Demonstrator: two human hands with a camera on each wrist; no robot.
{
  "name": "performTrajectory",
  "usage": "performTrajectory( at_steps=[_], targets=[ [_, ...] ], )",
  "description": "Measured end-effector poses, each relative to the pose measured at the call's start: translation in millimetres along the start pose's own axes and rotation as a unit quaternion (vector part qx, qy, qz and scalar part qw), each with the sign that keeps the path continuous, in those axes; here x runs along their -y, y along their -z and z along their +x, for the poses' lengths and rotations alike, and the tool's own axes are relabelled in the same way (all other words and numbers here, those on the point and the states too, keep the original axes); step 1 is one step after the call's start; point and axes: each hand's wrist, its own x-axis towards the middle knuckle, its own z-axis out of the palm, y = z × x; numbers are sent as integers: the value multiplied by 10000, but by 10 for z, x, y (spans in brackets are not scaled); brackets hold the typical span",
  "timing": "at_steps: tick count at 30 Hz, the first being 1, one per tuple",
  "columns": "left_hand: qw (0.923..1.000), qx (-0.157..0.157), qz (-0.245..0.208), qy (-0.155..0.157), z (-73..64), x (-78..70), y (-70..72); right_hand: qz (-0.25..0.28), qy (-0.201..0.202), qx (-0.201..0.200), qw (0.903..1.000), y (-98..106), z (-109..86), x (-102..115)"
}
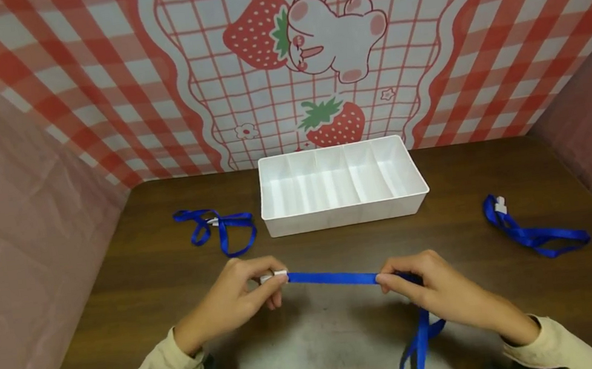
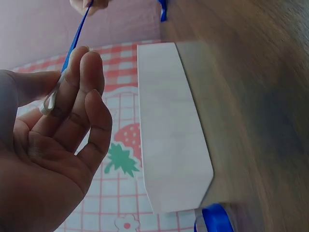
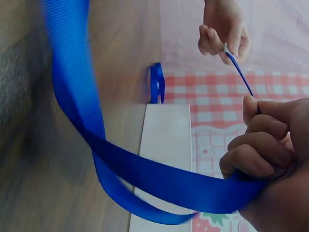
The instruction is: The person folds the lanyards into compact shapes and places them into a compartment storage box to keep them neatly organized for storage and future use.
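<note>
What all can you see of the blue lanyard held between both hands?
The lanyard is a flat, bright blue strap of ribbed, fabric-looking material with a white, plastic-looking clip at one end. The left hand pinches the clip; the right hand pinches the strap, which runs straight between them, in front of the white box. The rest hangs below the right hand in loops.

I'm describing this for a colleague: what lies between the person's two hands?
A straight stretch of blue lanyard runs from the white clip pinched by the left hand to the right hand, as the head view shows.
</note>
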Motion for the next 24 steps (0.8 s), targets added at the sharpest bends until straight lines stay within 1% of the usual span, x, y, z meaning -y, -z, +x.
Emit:
performTrajectory(
  at_steps=[3, 9, 12, 16, 21, 24],
  targets=[
    [10000, -41, -27, 71, -19, 35, 37, -8, -69, 42, 10000, 43, -8, -19],
    [9997, -184, 6, 134, -74, 87, 103, -28, 96, -13, 9999, 103, -40, -72],
    [9993, -265, 25, 249, -115, 100, 136, -84, 130, -40, 9999, 146, -72, -99],
    [9987, -388, 49, 338, -170, 113, 177, -118, 40, -36, 9999, 203, -118, -124],
    [9975, -610, 89, 350, -256, 130, 243, -110, -259, -45, 9996, 292, -190, -146],
    [9969, -669, 92, 402, -309, 147, 273, -101, -361, -77, 9993, 342, -230, -159]
  ],
)
